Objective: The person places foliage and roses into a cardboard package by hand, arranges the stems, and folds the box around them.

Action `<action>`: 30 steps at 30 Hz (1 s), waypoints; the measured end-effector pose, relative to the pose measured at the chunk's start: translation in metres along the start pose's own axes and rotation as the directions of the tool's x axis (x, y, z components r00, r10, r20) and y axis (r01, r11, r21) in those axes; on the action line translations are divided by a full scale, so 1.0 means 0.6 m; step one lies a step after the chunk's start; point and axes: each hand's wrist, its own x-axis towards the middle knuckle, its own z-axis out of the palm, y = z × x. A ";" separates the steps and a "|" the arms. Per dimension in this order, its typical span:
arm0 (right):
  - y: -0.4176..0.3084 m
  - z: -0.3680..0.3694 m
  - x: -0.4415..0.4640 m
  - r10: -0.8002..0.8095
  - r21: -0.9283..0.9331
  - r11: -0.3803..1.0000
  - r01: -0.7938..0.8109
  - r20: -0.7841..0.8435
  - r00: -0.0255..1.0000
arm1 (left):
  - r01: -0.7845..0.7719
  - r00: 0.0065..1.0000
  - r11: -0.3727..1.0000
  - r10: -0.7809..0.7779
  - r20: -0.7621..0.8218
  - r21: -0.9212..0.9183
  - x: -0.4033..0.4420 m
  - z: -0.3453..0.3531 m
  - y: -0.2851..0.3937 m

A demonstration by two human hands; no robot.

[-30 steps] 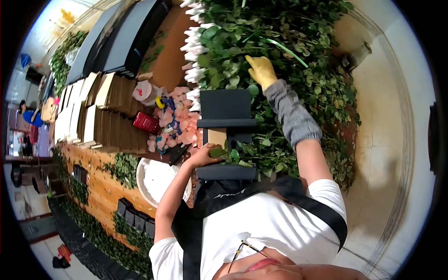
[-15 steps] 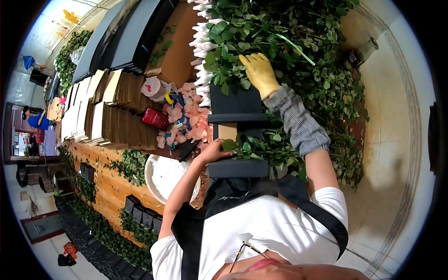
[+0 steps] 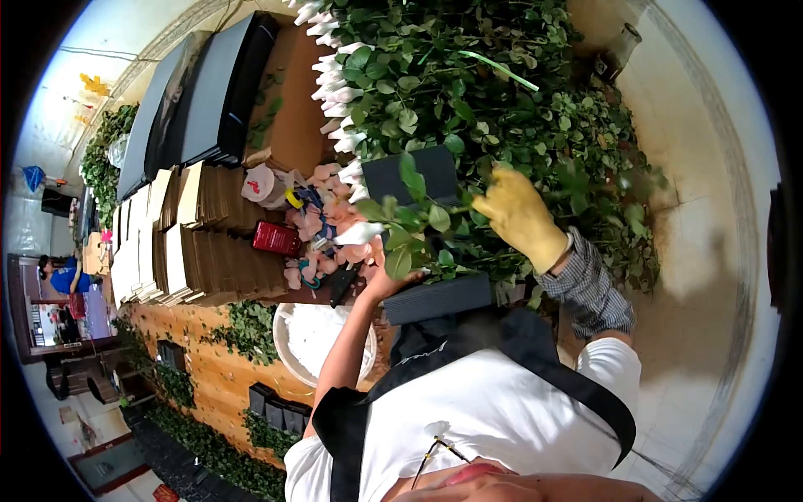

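Leafy stem (image 3: 437, 218) | green — white-covered tip (image 3: 361, 233) pointing left | held sideways — leaves spread

R hand (image 3: 524, 219) in yellow glove, fingers curled in, out front of chest & slightly R of midline; wrist in grey checked cuff (image 3: 592, 289), R elbow bent, tucked approx. alongside torso. L hand (image 3: 385, 283) bare, a bit closer to body than R, fingers partly hidden, so grip n/d. L forearm (image 3: 341, 356) bare, angled fwd & inward from L side, hands well apart.
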 end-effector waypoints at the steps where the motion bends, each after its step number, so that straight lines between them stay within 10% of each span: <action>1: 0.009 0.028 -0.025 0.056 0.112 0.991 -0.071 0.130 0.990 | -0.039 0.999 0.999 0.039 -0.037 -0.001 -0.003 0.007 -0.011; 3: 0.019 0.101 -0.074 0.178 0.287 0.912 -0.292 0.363 0.914 | -0.078 0.988 0.948 0.031 -0.153 -0.310 -0.012 0.011 0.030; 6: 0.014 0.308 -0.153 0.245 0.221 0.902 -0.371 0.446 0.861 | 0.062 0.997 0.995 -0.065 0.037 0.078 0.002 0.002 0.011; 7: -0.004 0.304 -0.126 0.540 0.217 0.445 -0.869 0.709 0.453 | 0.005 1.000 0.993 -0.008 0.023 0.122 0.000 0.005 0.018; 8: -0.024 0.294 -0.096 0.661 0.045 -0.200 -0.979 0.744 -0.101 | -0.046 0.999 0.983 0.043 0.016 0.175 -0.010 0.000 0.028; 9: -0.047 0.236 -0.134 0.695 0.545 -0.200 -0.814 0.665 0.274 | -0.026 1.000 0.972 0.025 0.007 0.232 -0.020 -0.006 0.060; 10: -0.046 0.206 -0.127 0.654 0.379 0.475 -0.794 0.452 0.607 | -0.125 0.986 0.908 0.159 -0.051 0.400 -0.023 -0.006 0.051; 11: -0.042 0.194 -0.123 0.382 0.004 0.913 -0.407 0.338 0.860 | -0.214 0.949 0.802 0.307 -0.078 0.557 -0.020 -0.015 0.076; 13: -0.031 0.300 -0.163 0.439 -0.029 0.893 -0.449 0.278 0.854 | -0.088 0.976 0.727 0.201 -0.089 0.681 -0.022 -0.022 0.101; 14: -0.028 0.376 -0.199 0.497 0.395 0.748 -0.533 0.199 0.845 | -0.164 0.950 0.672 0.306 -0.068 0.722 -0.019 -0.025 0.099; 16: 0.006 0.394 -0.198 0.306 0.242 0.886 -0.395 0.335 0.891 | -0.229 0.965 0.709 0.256 0.060 0.667 -0.013 -0.018 0.056; 21: 0.124 0.114 -0.008 -0.076 0.585 0.714 -0.384 0.610 0.789 | -0.171 0.980 0.799 0.200 0.014 0.576 -0.018 -0.024 0.066; 23: 0.163 0.051 0.094 0.044 0.546 0.821 -0.167 0.231 0.972 | -0.160 0.978 0.886 0.202 -0.053 0.436 -0.020 -0.024 0.053; 26: 0.229 0.081 0.280 0.281 0.727 0.686 -0.012 -0.250 0.927 | -0.144 0.982 0.921 0.179 -0.066 0.361 -0.021 -0.020 0.057; 27: 0.241 0.081 0.325 0.344 0.338 0.903 -0.265 -0.197 0.918 | -0.160 0.983 0.920 0.182 -0.027 0.359 -0.019 -0.029 0.060; 30: 0.276 0.184 0.383 0.300 -0.241 0.920 -0.310 -0.076 0.951 | -0.262 0.953 0.874 0.301 -0.033 0.409 -0.013 -0.042 0.052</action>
